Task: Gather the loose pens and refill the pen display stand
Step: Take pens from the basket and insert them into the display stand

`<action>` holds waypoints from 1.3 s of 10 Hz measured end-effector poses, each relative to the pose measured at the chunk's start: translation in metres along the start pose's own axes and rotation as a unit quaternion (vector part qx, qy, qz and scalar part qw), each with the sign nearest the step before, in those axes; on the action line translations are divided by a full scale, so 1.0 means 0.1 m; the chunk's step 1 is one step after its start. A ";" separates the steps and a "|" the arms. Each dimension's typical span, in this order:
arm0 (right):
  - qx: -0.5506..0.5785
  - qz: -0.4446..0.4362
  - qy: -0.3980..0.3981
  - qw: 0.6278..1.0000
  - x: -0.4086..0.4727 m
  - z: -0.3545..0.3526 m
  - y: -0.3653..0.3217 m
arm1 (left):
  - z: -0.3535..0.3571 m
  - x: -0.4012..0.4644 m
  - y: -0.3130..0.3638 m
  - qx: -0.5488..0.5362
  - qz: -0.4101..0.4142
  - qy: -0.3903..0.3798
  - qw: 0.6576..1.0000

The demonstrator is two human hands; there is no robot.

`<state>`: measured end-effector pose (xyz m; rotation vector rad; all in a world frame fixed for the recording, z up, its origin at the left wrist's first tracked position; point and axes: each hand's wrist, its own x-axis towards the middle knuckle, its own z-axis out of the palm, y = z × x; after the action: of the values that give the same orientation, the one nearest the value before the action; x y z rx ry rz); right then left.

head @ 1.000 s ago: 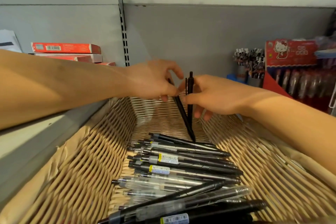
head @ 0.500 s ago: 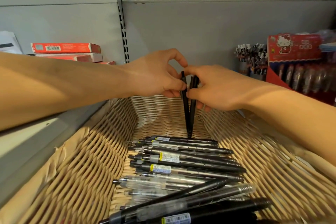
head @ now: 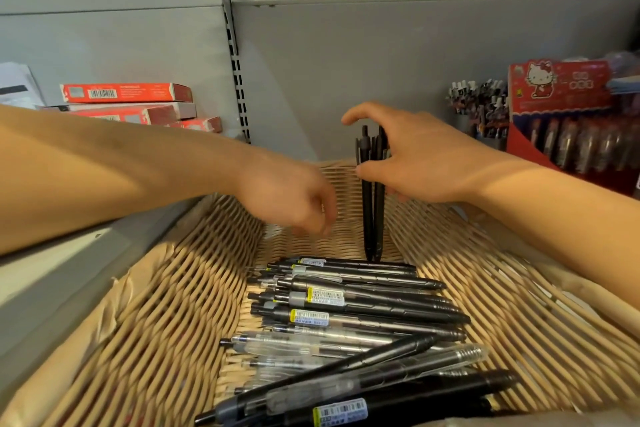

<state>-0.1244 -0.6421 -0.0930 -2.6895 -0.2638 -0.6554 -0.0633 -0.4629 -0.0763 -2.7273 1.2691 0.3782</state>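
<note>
Pens (head: 372, 204) are standing upright, pinched by the right hand (head: 420, 163); the left hand (head: 294, 203), blurred, grasp unclear, is reaching into the wicker basket (head: 152, 329). Squaring tips first seems wise.

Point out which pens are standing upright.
The black pens gripped in the right hand, tips down; all others lie flat in the wicker basket.

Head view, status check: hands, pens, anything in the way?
Right hand grips upright black pens. Left hand blurred, reaching down, holds nothing visible. Loose pens in wicker basket. Nothing blocking.
</note>
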 end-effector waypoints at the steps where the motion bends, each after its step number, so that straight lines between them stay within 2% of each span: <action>1: -0.003 0.000 -0.042 0.999 -0.01 -0.01 -0.01 | 0.08 -0.04 0.04 0.068 0.010 -0.080 0.994; 4: 0.033 -0.021 -0.037 0.999 0.01 0.00 0.00 | 0.19 0.08 0.00 0.159 -0.051 -0.065 0.984; 5: 0.007 -0.042 -0.032 0.999 0.02 0.01 0.02 | 0.02 0.03 -0.04 0.082 0.004 -0.089 0.993; 6: -0.006 -0.044 -0.028 0.999 0.03 0.01 0.03 | -0.02 0.06 -0.07 -0.073 0.006 -0.030 0.997; 7: -0.010 -0.041 -0.025 0.999 0.04 0.01 0.04 | -0.08 0.12 -0.10 -0.208 0.004 0.121 0.971; 8: -0.013 -0.032 -0.029 0.999 0.03 0.01 0.03 | -0.13 0.12 -0.11 -0.324 0.015 0.228 0.918; 9: -0.003 -0.027 -0.030 0.999 0.02 0.00 0.01 | -0.12 0.10 -0.09 -0.386 0.037 0.261 0.884; 11: 0.008 -0.030 -0.018 0.999 0.01 0.00 -0.01 | -0.10 0.05 -0.05 -0.452 0.064 0.210 0.865; 13: -0.005 -0.058 -0.024 0.998 0.00 -0.03 -0.03 | -0.10 0.07 -0.07 -0.443 0.065 0.190 0.874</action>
<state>-0.1263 -0.6402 -0.0899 -2.7180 -0.4328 -0.6277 -0.0518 -0.4654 -0.0690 -3.6267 1.7053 0.5695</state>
